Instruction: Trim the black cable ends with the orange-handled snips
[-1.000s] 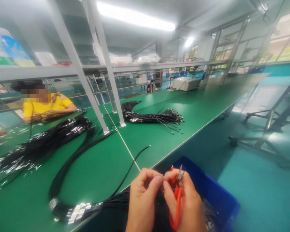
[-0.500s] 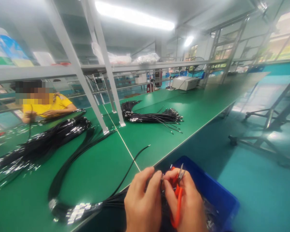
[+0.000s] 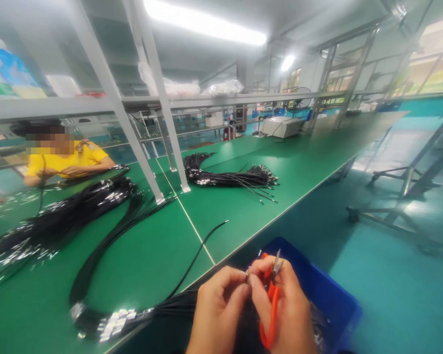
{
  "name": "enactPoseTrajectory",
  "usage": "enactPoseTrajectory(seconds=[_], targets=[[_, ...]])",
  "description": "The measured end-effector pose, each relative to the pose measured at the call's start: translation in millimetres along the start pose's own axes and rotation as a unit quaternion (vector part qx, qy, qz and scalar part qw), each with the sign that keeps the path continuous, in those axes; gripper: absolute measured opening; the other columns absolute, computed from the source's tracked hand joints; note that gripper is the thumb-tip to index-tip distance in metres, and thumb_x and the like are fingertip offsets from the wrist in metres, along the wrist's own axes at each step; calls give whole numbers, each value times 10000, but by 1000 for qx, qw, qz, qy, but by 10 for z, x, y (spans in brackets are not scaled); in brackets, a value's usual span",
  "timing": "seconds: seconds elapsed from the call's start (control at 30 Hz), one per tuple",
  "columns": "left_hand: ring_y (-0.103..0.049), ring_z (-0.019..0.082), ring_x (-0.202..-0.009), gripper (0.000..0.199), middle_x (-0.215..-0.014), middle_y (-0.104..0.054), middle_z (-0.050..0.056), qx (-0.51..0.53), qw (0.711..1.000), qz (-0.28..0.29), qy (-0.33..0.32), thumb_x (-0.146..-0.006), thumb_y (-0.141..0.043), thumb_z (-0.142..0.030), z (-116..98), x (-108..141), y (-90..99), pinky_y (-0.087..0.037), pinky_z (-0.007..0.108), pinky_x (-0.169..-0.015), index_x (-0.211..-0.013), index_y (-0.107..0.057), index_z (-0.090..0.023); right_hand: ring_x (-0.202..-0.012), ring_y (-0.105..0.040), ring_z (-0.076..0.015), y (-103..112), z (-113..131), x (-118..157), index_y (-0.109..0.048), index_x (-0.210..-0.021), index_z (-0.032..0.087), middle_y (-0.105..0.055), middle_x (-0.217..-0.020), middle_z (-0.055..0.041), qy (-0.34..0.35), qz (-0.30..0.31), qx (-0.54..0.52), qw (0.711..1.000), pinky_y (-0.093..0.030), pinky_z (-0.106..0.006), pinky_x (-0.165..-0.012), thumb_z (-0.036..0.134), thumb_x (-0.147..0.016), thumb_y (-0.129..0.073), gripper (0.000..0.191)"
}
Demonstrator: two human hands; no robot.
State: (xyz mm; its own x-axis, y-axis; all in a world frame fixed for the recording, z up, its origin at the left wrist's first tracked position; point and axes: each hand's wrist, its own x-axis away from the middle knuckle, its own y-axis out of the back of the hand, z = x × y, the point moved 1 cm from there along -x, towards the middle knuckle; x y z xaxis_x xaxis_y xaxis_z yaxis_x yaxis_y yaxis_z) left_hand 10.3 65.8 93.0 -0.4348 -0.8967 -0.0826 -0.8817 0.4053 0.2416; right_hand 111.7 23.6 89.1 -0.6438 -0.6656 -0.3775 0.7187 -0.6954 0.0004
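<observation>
My right hand holds a small pair of scissors with orange handles, blades pointing up above the fingers. Its thumb and index finger also pinch near a tiny cable end. My left hand meets it there, with thumb and index fingertips closed on the same small end, mostly hidden by the fingers. Just left of my hands, a bundle of black cables with silvery tips curves over the green table and runs under my left hand. One loose cable sticks out on the table.
A blue bin with small pieces inside stands below my right hand. More cable bundles lie at left and farther back. White shelf posts rise from the table. Across it, a person in yellow handles cables.
My left hand's fingers have shifted slightly down and curled, with the index now reaching the right fingertips. The right hand and scissors stay nearly in place. The view has shifted a little.
</observation>
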Motion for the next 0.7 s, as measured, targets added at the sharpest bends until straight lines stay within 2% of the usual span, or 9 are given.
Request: enactPoseTrajectory(seconds=[0.1,0.2,0.3,0.43,0.53,0.7], targets=[[-620,190,-686,117,-692,-700,28,58,998,-18,19,-759,-624,-229,16,-8,-22,-472,248,-648,-701,-710,-174,-597,-618,-150,38,-56,-22,-557,-772,251,-612,-679,27,19,12,10,1000,-493,-230,-581,215,-775,-595,52],[-592,163,-641,93,-651,-679,12,114,992,-22,48,-724,-655,-229,20,-30,-3,-457,228,-611,-672,-699,-167,-505,-584,-141,93,-122,-36,-561,-750,249,-603,-618,41,-1,16,27,999,-478,-228,-510,234,-758,-613,55],[-536,124,-551,87,-572,-634,-14,145,986,-40,69,-688,-671,-219,-6,-52,10,-430,209,-563,-627,-677,-158,-613,-627,-168,140,-176,-34,-597,-808,239,-643,-698,12,-16,-15,26,999,-504,-257,-603,247,-754,-632,65],[-489,114,-514,109,-535,-591,-24,150,985,-30,76,-669,-668,-230,-45,-78,-6,-406,214,-541,-599,-654,-148,-752,-655,-159,152,-208,-53,-593,-930,267,-678,-836,-1,59,17,51,997,-513,-234,-700,228,-788,-624,151],[-511,137,-564,126,-561,-598,-8,134,988,-18,72,-673,-660,-237,-46,-83,-21,-406,231,-570,-590,-647,-145,-715,-663,-143,140,-179,-88,-572,-926,282,-677,-805,18,96,53,77,991,-518,-208,-666,187,-790,-628,176],[-530,158,-627,139,-619,-615,8,108,993,0,46,-737,-632,-247,-2,-52,-36,-409,244,-613,-643,-666,-151,-568,-624,-130,115,-144,-132,-562,-816,271,-637,-698,40,130,47,71,988,-497,-207,-570,143,-765,-610,146]])
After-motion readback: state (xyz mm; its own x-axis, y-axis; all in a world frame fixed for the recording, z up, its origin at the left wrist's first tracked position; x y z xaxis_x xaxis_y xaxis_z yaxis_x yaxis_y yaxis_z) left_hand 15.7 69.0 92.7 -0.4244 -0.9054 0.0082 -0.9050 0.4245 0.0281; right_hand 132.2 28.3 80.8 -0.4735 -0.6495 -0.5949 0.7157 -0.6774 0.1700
